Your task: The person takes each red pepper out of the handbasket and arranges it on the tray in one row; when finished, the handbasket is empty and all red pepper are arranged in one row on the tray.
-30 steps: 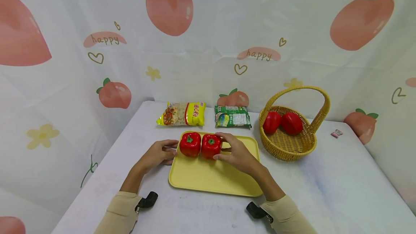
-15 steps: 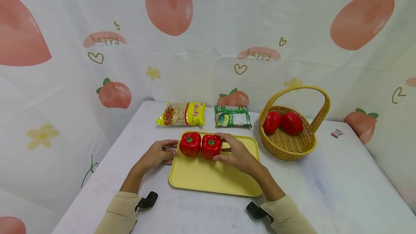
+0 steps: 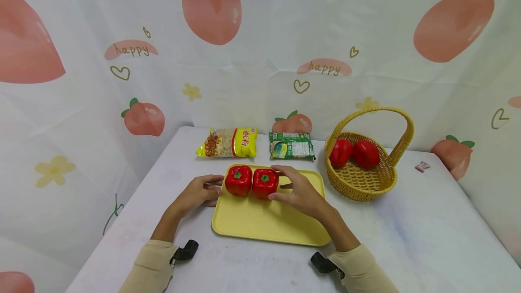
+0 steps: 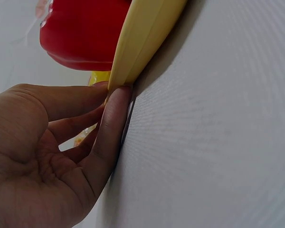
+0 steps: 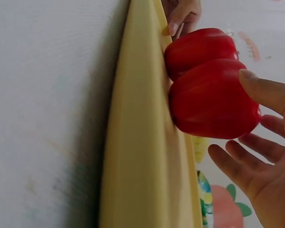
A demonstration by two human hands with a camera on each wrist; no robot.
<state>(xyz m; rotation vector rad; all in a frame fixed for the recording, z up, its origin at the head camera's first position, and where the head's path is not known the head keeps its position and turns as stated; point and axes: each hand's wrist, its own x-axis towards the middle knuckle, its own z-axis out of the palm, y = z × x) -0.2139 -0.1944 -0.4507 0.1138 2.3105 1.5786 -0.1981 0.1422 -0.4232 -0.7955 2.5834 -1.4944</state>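
Two red bell peppers with green stems stand side by side on a yellow tray [image 3: 260, 225], near its far left corner. My right hand [image 3: 299, 193] holds the right bell pepper [image 3: 265, 184], thumb on its near side and index finger at its far side. In the right wrist view the other fingers [image 5: 242, 161] are spread apart from it. The left bell pepper [image 3: 238, 181] is beside it, touched by neither hand. My left hand [image 3: 197, 193] pinches the tray's left rim, thumb on the edge and fingers beneath, as the left wrist view shows [image 4: 61, 142].
A wicker basket [image 3: 362, 189] with a tall handle stands to the right, holding two red peppers [image 3: 365, 154]. Behind the tray lie a yellow bag of pasta [image 3: 228, 143] and a green packet [image 3: 291, 146]. Small pink wrappers [image 3: 422, 167] lie at the far right.
My right hand and forearm have shifted very slightly to the right. The peppers, tray and left hand look the same.
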